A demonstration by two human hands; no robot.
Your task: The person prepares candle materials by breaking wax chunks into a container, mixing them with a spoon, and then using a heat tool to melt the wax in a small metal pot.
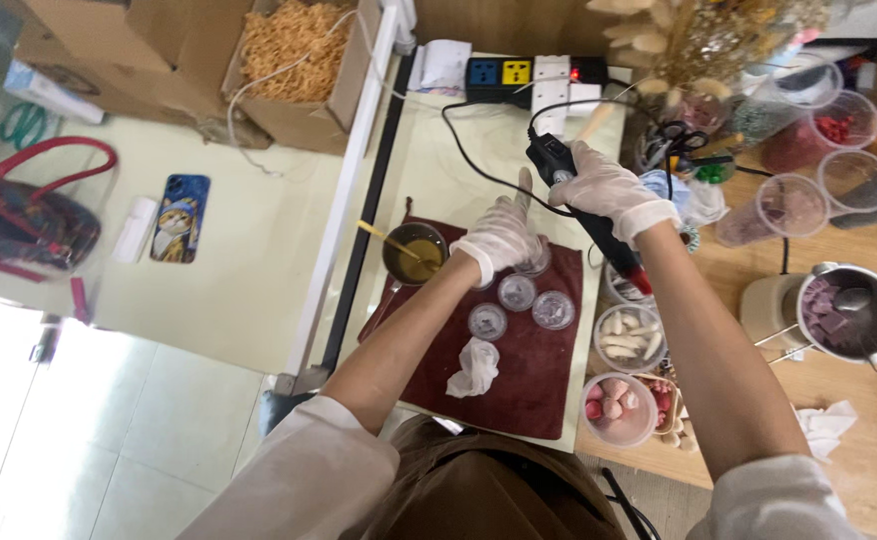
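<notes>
2 gloved hands work over a dark red cloth mat (pixel 529 375) on the pale tabletop (pixel 439 180). The right hand (pixel 614 190) has its fingers wrapped tight around a black corded heat tool (pixel 587 205), angled down toward a small clear round cup (pixel 536 258). The left hand (pixel 499 235) covers most of that cup, fingers loosely curled, forefinger raised; I cannot tell whether it grips it. 3 more clear cups (pixel 517 292) sit just below. Wooden counter (pixel 859 450) lies right, white tiled floor (pixel 109 430) left.
</notes>
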